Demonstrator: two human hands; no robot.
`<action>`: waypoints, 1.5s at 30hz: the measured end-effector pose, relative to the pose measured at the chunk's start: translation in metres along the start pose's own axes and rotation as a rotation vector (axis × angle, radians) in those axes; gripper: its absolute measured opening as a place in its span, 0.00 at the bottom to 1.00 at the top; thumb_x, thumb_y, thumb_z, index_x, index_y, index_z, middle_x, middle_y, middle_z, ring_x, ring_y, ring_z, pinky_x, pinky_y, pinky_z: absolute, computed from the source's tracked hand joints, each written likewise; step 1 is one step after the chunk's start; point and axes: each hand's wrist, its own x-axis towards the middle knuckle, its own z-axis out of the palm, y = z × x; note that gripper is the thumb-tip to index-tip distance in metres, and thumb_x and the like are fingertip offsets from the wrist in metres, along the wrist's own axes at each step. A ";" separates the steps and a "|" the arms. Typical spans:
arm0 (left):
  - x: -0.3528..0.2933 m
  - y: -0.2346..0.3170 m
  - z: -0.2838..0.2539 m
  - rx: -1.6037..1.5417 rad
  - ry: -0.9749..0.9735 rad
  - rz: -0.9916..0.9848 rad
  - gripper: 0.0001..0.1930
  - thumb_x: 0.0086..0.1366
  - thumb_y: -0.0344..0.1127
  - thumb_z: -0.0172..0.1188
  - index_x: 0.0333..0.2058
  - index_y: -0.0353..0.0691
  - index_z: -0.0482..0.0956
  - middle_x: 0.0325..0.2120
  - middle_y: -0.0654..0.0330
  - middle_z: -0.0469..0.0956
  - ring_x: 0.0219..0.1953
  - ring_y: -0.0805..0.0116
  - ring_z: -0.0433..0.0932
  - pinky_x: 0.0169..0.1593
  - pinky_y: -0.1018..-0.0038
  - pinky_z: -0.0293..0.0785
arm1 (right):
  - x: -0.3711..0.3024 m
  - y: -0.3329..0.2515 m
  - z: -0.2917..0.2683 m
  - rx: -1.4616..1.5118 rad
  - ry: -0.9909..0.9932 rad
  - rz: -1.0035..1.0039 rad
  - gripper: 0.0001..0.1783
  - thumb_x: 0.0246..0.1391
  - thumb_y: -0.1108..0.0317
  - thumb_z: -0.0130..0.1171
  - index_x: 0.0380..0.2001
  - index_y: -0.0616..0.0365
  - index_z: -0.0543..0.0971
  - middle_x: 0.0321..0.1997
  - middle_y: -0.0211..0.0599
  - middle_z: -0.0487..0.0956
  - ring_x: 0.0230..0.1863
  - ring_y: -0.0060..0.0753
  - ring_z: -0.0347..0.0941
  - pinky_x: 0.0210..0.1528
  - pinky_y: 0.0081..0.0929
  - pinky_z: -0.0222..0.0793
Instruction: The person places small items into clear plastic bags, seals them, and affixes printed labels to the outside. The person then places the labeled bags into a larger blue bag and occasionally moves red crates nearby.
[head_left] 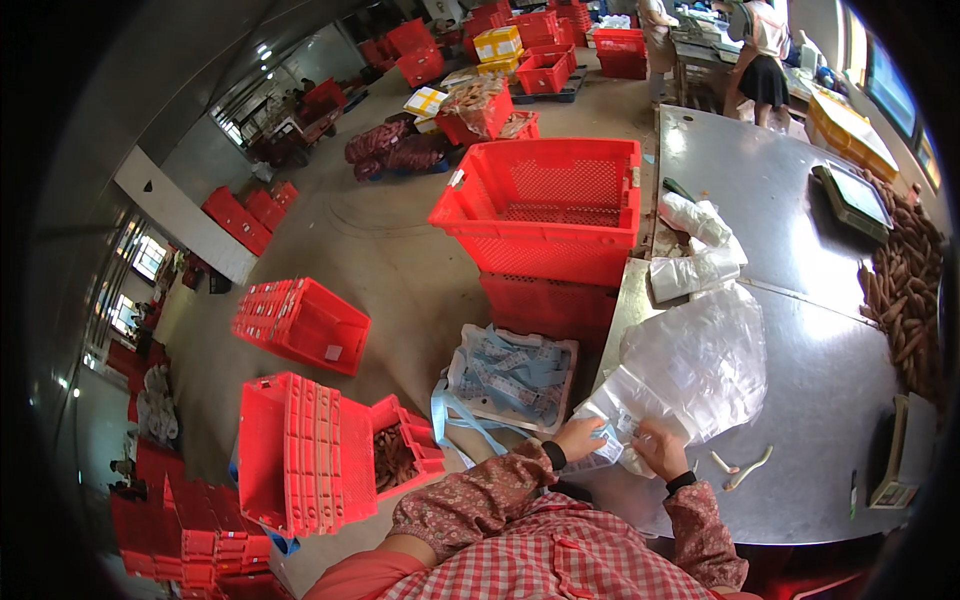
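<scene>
A large clear plastic bag (695, 365) lies puffed out on the metal table, its narrow end toward me. My right hand (660, 450) has its fingers closed on that gathered end. Close beside it on the left, my left hand (580, 440) is closed at a blue-and-white printed strip (606, 436), next to the bag's corner. What the bag holds is hard to make out. Left of the table stands a white basket (560, 420) with many similar strips in it; some trail over its rim. Both wrists wear black bands over patterned sleeves.
Rolls of clear bags (690, 274) lie beyond the bag. A pile of brown roots (905, 290), a scale (853, 200) and another scale (905, 450) line the table's right side. Pale scraps (748, 468) lie near my right hand. Red crates (545, 240) stand left; people work far off.
</scene>
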 end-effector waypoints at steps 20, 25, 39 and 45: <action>0.004 0.043 -0.039 -0.340 -0.190 0.118 0.12 0.65 0.36 0.63 0.39 0.31 0.78 0.29 0.62 0.77 0.33 0.78 0.72 0.40 0.76 0.70 | 0.031 0.031 -0.039 0.522 0.004 0.329 0.15 0.53 0.62 0.60 0.29 0.65 0.85 0.23 0.44 0.83 0.24 0.36 0.81 0.33 0.33 0.76; 0.036 0.027 -0.026 -0.235 -0.160 0.177 0.15 0.63 0.38 0.65 0.39 0.30 0.79 0.28 0.52 0.81 0.30 0.71 0.77 0.39 0.70 0.73 | 0.052 0.039 -0.103 0.544 0.168 0.395 0.13 0.57 0.63 0.59 0.34 0.64 0.84 0.26 0.43 0.84 0.29 0.32 0.81 0.38 0.30 0.75; 0.107 -0.054 0.039 0.062 0.036 -0.055 0.19 0.66 0.46 0.60 0.34 0.31 0.83 0.24 0.46 0.81 0.26 0.59 0.80 0.37 0.65 0.75 | 0.002 -0.014 0.031 -0.168 0.088 -0.143 0.35 0.58 0.61 0.58 0.66 0.63 0.64 0.70 0.44 0.64 0.73 0.45 0.57 0.72 0.44 0.53; 0.106 -0.049 0.002 0.045 -0.083 0.030 0.16 0.65 0.43 0.61 0.35 0.33 0.85 0.23 0.48 0.82 0.27 0.62 0.82 0.35 0.67 0.75 | -0.003 -0.005 0.040 -0.183 0.077 -0.091 0.35 0.60 0.60 0.56 0.67 0.62 0.62 0.74 0.42 0.60 0.76 0.42 0.51 0.75 0.42 0.47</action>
